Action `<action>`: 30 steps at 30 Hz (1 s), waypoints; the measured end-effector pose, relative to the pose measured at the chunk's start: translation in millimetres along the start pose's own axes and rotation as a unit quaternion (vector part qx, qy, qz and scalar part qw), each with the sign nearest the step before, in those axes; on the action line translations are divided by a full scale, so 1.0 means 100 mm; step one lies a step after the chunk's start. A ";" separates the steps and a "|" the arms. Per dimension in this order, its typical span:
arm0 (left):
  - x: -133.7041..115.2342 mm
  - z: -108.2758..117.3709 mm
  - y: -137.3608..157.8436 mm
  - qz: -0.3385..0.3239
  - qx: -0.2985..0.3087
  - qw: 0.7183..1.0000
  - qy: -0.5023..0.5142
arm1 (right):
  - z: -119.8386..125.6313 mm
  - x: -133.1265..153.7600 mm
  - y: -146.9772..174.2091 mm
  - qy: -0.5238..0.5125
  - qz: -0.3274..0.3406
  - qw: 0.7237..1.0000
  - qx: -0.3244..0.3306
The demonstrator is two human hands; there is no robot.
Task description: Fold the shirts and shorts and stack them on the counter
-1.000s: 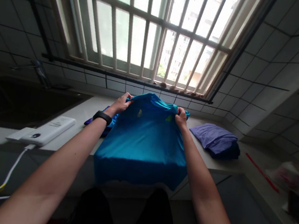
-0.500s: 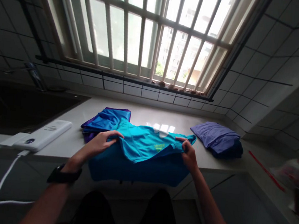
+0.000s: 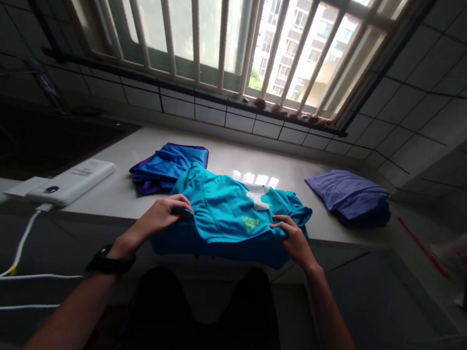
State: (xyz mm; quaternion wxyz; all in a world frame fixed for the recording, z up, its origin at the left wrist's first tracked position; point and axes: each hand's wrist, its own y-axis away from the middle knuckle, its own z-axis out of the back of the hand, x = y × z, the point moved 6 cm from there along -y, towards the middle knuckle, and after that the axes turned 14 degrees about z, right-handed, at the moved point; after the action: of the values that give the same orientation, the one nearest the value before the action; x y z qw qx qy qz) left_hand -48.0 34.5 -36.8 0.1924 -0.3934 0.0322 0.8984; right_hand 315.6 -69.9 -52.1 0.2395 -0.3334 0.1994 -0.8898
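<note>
A turquoise T-shirt (image 3: 230,205) with a small yellow-green logo lies across the counter's front edge, its lower part hanging down in front. My left hand (image 3: 165,212) is closed on the shirt's left side, fingers curled over the cloth. On the other side my right hand (image 3: 289,235) pinches the fabric near the logo. Just behind my left hand rests a folded blue and purple garment pile (image 3: 171,165), close against the shirt. Farther right lies a folded lavender garment (image 3: 347,191) on top of dark blue cloth.
On the left of the white counter (image 3: 247,160) lies a white power bank (image 3: 76,179) with a white cable (image 3: 26,241) hanging down. Behind it is a dark sink (image 3: 31,135) with a tap (image 3: 47,83). A red strip (image 3: 423,247) lies at right, below a barred window (image 3: 232,34).
More of the turquoise shirt now lies on the counter, and a white patch on it shows. My right hand has shifted slightly left along the cloth. The view has tilted downward.
</note>
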 end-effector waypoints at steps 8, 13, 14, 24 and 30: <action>-0.11 -0.09 -0.43 0.003 -0.051 0.998 -0.037 | 0.07 -0.27 -0.28 0.041 -0.041 0.997 -0.046; -0.08 -0.18 -0.88 -0.001 -0.059 0.994 -0.087 | 0.09 -0.63 -0.57 0.079 -0.063 0.994 -0.028; -0.08 -0.21 -0.96 -0.001 -0.062 0.993 -0.097 | 0.10 -0.71 -0.64 0.086 -0.069 0.994 -0.024; -0.45 -0.14 -1.30 0.094 -0.122 0.979 -0.133 | 0.31 -0.86 -1.42 0.147 -0.098 0.984 0.013; -0.34 0.39 -0.75 0.121 -0.183 0.976 -0.017 | 0.55 -0.50 -0.87 0.093 -0.046 0.990 -0.097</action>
State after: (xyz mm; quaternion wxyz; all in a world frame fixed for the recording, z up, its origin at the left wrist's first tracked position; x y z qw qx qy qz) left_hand -26.3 101.2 21.4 0.0074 -0.4001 -0.0882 0.9122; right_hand 361.0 17.6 6.0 0.1452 -0.2795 0.2909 -0.9034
